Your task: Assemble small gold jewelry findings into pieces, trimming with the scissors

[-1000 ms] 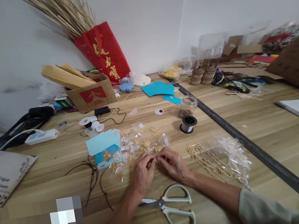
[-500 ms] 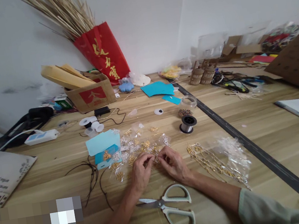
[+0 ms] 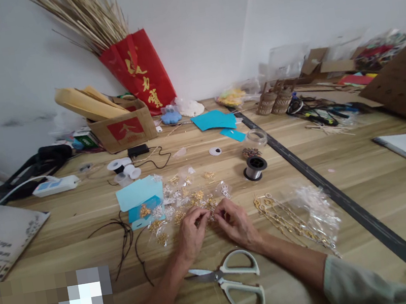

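My left hand [image 3: 193, 231] and my right hand [image 3: 236, 222] meet fingertip to fingertip over the middle of the table. Each is closed in a pinch; whatever sits between the fingers is too small to name. Just beyond them spreads a heap of small gold and silver jewellery findings [image 3: 197, 196], some in clear little bags. Scissors [image 3: 217, 276] with pale handles lie spread apart between my forearms. Gold and silver chains [image 3: 281, 219] rest right of my right hand, against a crumpled clear bag [image 3: 318, 208]. A wire spool [image 3: 255, 168] stands beyond that hand.
Light blue cards [image 3: 140, 193] and black cord [image 3: 123, 239] lie to the left. Behind stand a cardboard box [image 3: 126, 128] and a red bag [image 3: 144, 74] of dry stalks. A dark strip [image 3: 306, 169] crosses the table. Woven baskets [image 3: 274, 101] and a power strip [image 3: 56, 185] are farther off.
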A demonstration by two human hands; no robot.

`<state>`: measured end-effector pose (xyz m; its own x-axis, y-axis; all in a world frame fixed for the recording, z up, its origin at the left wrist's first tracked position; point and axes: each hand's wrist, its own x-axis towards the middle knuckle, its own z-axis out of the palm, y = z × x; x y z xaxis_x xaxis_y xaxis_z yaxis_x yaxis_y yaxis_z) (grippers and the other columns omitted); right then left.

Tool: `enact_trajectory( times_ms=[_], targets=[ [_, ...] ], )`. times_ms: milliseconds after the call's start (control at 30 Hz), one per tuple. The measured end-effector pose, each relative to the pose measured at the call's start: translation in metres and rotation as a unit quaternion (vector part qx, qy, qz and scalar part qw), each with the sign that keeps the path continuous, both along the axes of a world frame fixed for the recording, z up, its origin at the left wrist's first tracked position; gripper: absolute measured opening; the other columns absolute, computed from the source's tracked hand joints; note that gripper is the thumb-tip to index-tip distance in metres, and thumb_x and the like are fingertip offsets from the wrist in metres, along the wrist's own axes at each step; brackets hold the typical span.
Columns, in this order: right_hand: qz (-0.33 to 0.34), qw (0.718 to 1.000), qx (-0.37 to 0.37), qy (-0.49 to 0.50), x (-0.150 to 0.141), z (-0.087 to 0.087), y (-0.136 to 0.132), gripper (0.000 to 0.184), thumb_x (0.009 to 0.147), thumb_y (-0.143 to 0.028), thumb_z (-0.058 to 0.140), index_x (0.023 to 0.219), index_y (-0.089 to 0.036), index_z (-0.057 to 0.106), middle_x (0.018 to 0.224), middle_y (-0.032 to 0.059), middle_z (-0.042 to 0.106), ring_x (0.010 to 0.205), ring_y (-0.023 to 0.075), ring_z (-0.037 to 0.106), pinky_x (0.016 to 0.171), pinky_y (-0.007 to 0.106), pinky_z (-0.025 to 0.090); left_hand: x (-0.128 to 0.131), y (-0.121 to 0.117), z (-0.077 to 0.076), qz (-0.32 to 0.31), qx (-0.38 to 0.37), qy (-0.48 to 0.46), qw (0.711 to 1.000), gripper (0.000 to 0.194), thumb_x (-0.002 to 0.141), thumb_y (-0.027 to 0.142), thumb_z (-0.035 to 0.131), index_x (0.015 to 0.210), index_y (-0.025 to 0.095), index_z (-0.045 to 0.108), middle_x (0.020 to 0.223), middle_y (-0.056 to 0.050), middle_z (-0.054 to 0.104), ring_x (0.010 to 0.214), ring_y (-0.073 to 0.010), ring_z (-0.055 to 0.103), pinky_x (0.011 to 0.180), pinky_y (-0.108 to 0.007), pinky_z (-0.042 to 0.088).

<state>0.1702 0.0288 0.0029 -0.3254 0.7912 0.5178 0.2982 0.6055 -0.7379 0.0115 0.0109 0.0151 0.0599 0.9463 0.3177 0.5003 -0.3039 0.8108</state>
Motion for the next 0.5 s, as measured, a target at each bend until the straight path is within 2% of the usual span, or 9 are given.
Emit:
enact_trajectory(
  times_ms=[500],
  targets=[
    [0.002, 1.0, 0.002, -0.007, 0.0001, 0.0002, 0.0003, 0.009, 0.088, -0.019, 0.051, 0.079, -0.019, 0.053, 0.07, 0.0002, 0.052, 0.058, 0.0111, 0.048, 0.051, 0.022, 0.039, 0.0009, 0.0005, -0.0024, -0.001, 0.008, -0.001, 1.0, 0.016, 0.086, 0.022, 0.053, 0.074, 0.017, 0.063, 0.077, -0.004, 0.064, 0.075, -0.0168, 0.06, 0.07, -0.027, 0.047]
  ],
)
